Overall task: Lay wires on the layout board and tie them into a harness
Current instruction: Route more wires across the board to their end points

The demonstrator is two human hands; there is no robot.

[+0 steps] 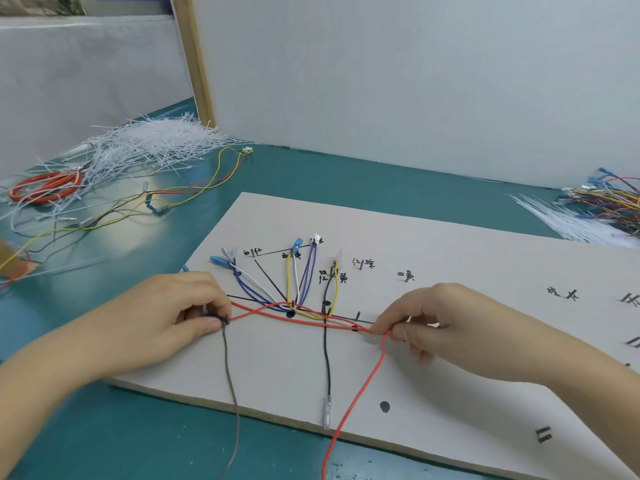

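At the far left of the teal surface [104, 438] lie orange-handled scissors [46, 187] beside a heap of white cable ties [152, 140], with a loose bundle of yellow, red and black wires [166, 197] trailing in front of them. The left hand [176, 306] rests on the left edge of the layout board [467, 358], its fingers curled and pinching a dark connector end [216, 320]; a grey-brown wire [232, 393] hangs from this pinch down over the board's near edge. From the same pinch a red wire [298, 315] runs rightward in two crossing strands over the board's pegs, passing in front of the blue, white, yellow and purple wires [294, 285] that fan up to their labelled pegs. A black wire [326, 358] drops straight toward the near edge. The right hand [436, 320] pinches the red wire between thumb and forefinger near the board's middle; below it the wire falls off the near edge. At the far right lies a pile of coloured wires [609, 202] and more ties.
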